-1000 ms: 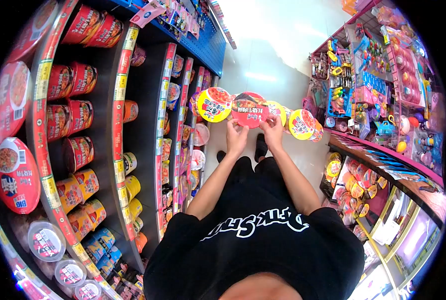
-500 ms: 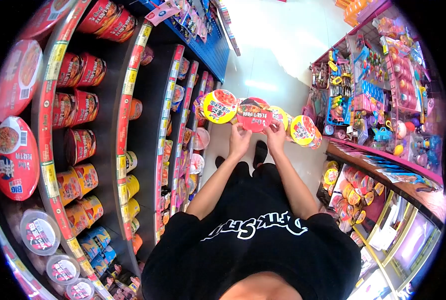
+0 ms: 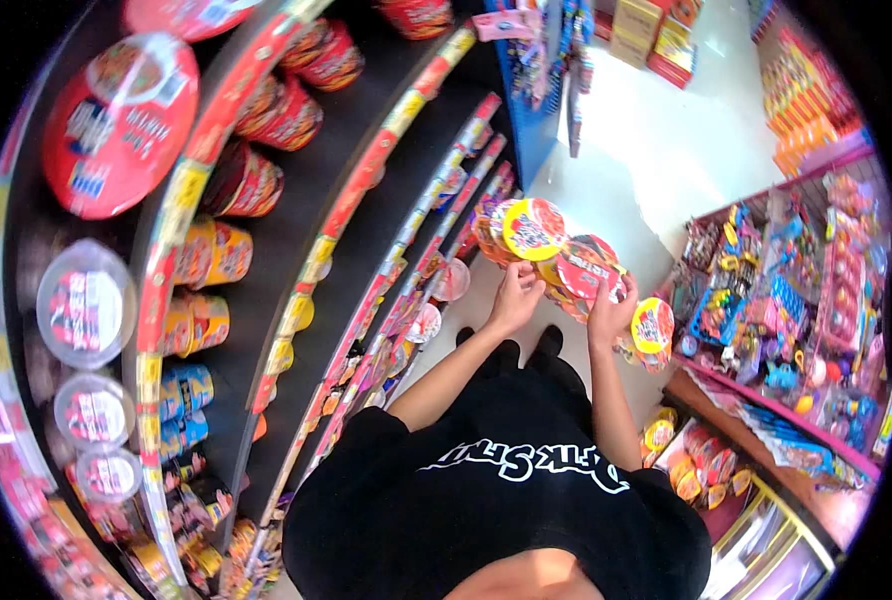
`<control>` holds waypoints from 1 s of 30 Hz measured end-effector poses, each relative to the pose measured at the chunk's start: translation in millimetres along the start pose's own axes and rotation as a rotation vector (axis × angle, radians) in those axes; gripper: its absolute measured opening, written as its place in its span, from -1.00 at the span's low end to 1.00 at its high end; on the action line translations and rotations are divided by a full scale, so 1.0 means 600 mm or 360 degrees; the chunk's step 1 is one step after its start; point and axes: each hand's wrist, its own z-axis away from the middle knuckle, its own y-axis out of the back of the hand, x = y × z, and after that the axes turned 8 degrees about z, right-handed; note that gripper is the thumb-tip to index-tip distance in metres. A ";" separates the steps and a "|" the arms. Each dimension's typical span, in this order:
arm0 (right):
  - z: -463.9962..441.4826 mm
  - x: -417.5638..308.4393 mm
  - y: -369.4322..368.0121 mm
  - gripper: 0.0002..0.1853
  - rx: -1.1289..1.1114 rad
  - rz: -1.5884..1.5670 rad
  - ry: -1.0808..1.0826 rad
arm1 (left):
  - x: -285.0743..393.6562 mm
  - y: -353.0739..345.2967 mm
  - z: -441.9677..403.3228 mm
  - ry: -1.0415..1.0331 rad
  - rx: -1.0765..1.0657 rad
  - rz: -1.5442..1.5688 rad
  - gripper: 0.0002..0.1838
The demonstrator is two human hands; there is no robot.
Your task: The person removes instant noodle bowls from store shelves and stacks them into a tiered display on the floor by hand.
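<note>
A string of round noodle-lid cutouts stretches in front of my body. My left hand (image 3: 518, 296) has its fingers pinched at the lower edge of the string, beneath a yellow-rimmed lid (image 3: 533, 229). Fingers and thumb of my right hand (image 3: 612, 305) are closed on the lower right edge of a red lid (image 3: 587, 266). Another yellow-rimmed lid (image 3: 652, 325) hangs to the right of my right hand. More lids overlap behind these, partly hidden.
Tall shelves (image 3: 366, 180) with cup noodles and price strips rise on my left. A pink-edged rack of toys (image 3: 786, 310) stands on the right. Cartons (image 3: 634, 32) lie on the pale floor (image 3: 656, 130) ahead. More round lids (image 3: 706, 462) are at the lower right.
The view has turned, so shelves and rack appear shifted and tilted. The lid string now slopes down to the right, and my right hand sits farther from my left.
</note>
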 end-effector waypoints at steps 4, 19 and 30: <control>0.017 -0.091 -0.041 -0.59 -0.0104 0.0093 0.0573 | 0.084 0.083 0.016 -0.0268 0.0242 0.0207 -0.53; 0.183 -0.542 -0.281 -0.54 -0.0991 -0.0437 0.1320 | 0.369 0.453 0.015 -0.1199 0.1216 0.0109 -0.33; 0.271 -0.650 -0.495 -0.53 -0.1677 -0.0675 0.0996 | 0.466 0.523 -0.008 -0.0748 0.0994 0.0168 -0.25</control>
